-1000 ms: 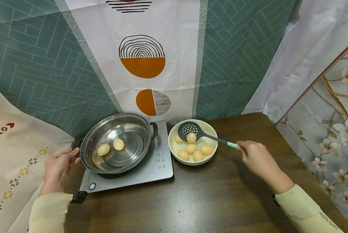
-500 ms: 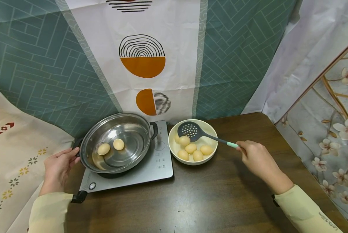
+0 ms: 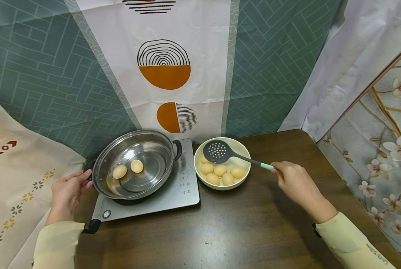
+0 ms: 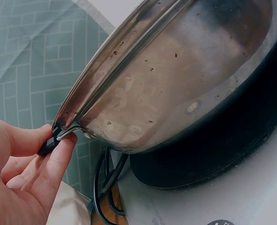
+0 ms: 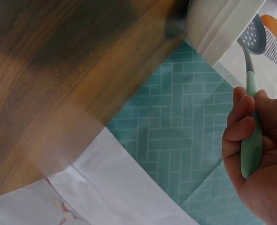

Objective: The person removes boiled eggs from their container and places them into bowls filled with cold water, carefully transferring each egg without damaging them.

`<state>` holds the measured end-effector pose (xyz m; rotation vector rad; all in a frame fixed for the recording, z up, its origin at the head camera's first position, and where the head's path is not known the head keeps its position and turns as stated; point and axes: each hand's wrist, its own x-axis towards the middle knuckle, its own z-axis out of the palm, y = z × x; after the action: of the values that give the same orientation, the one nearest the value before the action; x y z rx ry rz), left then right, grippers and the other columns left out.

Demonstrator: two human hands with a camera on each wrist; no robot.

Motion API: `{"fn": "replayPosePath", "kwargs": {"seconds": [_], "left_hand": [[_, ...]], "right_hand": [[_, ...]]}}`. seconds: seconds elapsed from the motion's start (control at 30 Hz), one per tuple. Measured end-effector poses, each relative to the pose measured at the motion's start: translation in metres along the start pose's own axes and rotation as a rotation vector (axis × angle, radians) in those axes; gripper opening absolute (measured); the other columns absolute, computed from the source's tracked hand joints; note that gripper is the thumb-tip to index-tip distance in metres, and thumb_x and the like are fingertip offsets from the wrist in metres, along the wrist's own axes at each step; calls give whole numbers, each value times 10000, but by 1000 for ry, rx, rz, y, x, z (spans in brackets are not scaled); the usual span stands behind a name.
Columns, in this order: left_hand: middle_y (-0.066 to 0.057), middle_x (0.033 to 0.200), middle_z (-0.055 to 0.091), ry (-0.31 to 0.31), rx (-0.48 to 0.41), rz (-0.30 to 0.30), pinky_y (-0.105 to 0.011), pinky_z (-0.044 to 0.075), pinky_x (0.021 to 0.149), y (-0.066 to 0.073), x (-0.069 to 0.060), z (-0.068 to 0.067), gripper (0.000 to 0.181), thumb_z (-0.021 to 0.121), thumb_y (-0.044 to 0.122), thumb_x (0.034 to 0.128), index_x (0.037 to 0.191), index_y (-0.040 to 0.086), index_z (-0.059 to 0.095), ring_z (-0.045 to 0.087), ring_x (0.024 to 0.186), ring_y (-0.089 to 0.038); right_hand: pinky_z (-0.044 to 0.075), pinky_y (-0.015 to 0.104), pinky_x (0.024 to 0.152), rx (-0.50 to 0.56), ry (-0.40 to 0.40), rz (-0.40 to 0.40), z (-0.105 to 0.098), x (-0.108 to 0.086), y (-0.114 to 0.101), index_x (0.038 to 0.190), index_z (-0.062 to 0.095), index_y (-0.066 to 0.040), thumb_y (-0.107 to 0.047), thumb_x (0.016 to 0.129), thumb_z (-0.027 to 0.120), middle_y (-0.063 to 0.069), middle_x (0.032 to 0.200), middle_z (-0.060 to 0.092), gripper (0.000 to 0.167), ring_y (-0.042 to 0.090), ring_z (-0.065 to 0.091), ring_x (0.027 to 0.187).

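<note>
My left hand (image 3: 69,192) pinches the black side handle (image 4: 48,146) of a steel pot (image 3: 160,183) between thumb and fingers. Inside the pot lie two eggs (image 3: 120,172), a little apart. In my right hand (image 3: 296,183) is a slotted skimmer (image 3: 217,151), gripped by its mint-green handle (image 5: 252,140). The skimmer's dark grey head hangs over the back of a cream bowl (image 3: 244,149) and carries nothing. Several eggs (image 3: 220,170) lie in the bowl's front and left part; one egg is partly hidden under the skimmer head.
Beneath the pot is a silver induction cooker (image 3: 183,200), with its control panel to the right of the pot. Black cables (image 4: 111,183) hang by its left side. Both cooker and bowl stand on a dark wooden table (image 3: 214,231). Patterned cloths (image 3: 264,82) rise behind and at both sides.
An egg has rolled off the skimmer, leftward and down, and now rests among the other eggs in the bowl. The skimmer head shifted slightly left. My left hand and the pot stayed put.
</note>
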<state>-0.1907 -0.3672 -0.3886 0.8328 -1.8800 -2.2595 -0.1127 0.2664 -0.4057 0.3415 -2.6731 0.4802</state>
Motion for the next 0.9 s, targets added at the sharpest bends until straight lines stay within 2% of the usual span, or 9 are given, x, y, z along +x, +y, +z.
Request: {"fn": "replayPosePath", "kwargs": {"seconds": [0.5,0.7,0.9], "left_hand": [[24,714,696,6,8,-2,-258,606,584,0,-1,1,226,823,101,695,842,151,660,693,598,-145],[26,705,688,11,28,-5,-255,608,600,1,0,1,230,828,123,691,832,157,649,690,598,-135],[21,695,690,10,29,-9,-253,607,595,-1,0,1,208,822,119,698,814,154,654,689,605,-127]], "right_hand": [[455,269,528,57,-11,29,-3,8,-7,975,683,-72,-83,861,659,7,756,627,117,117,508,614],[425,238,519,89,8,21,-10,27,-22,1005,689,-55,-91,880,641,27,764,634,139,117,483,595],[449,247,560,145,-14,20,-17,53,-52,1035,688,-74,-124,899,625,28,843,659,158,136,510,651]]}}
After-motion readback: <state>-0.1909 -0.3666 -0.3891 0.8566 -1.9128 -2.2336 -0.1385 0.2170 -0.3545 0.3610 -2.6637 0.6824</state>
